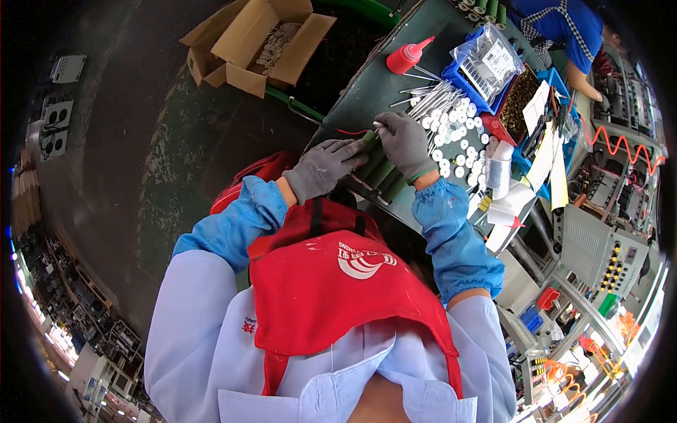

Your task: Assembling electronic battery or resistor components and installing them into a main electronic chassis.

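Note:
My left hand (326, 169), in a grey glove, is closed round a dark green tube (369, 139) at the near left edge of the bench. Close by on the right, my gloved right hand (405, 145) pinches a small whitish piece (379, 125) at the tube's far end; its exact kind is hard to make out. More green tubes (381, 176) lie side by side between and below my hands. Just right of my right hand, many white round discs (462, 137) are spread over the bench, with a bundle of thin metal rods (438, 97) beyond them.
A red squeeze bottle (405, 58) stands on the far bench top (381, 77). A blue bin (462, 74) holds bagged parts; a red bin (502, 127) holds small brass-coloured pieces. An opened cardboard box (240, 35) sits at the far left. A co-worker (564, 35) leans in at far right.

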A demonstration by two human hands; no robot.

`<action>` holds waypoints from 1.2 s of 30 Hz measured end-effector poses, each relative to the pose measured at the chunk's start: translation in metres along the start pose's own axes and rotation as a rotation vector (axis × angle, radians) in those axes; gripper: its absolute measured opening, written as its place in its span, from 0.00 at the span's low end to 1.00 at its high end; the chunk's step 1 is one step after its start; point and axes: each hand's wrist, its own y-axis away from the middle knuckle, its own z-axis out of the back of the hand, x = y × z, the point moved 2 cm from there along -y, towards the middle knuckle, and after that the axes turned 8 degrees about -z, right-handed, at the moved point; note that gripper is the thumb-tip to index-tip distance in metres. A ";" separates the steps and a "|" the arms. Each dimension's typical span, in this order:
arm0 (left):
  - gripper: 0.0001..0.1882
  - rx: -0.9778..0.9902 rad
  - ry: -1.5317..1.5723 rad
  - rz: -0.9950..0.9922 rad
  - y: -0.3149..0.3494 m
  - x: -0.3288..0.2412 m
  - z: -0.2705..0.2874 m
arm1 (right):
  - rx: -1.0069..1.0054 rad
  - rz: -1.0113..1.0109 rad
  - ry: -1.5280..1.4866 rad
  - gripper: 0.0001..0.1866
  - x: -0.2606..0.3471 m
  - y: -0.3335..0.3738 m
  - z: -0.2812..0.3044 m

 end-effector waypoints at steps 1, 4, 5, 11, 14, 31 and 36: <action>0.20 0.008 0.004 0.007 0.000 0.000 -0.001 | 0.000 0.001 0.000 0.09 0.000 0.000 0.001; 0.20 0.011 0.009 0.008 0.001 0.001 -0.002 | 0.013 0.013 0.015 0.09 0.001 0.001 0.003; 0.20 0.011 0.009 0.008 0.000 0.001 -0.001 | 0.026 0.016 0.024 0.09 0.000 0.002 0.003; 0.20 0.012 0.026 0.019 -0.001 -0.001 0.000 | 0.039 0.018 0.076 0.10 -0.001 0.001 0.003; 0.21 0.012 0.024 0.026 0.000 0.000 -0.001 | 0.054 0.035 0.171 0.10 0.007 0.002 0.004; 0.22 0.021 0.137 0.032 -0.003 -0.001 0.005 | 0.451 -0.090 0.173 0.19 0.007 -0.015 0.016; 0.23 0.042 0.074 0.011 -0.001 -0.002 0.002 | 0.252 -0.144 -0.188 0.20 -0.020 -0.007 0.030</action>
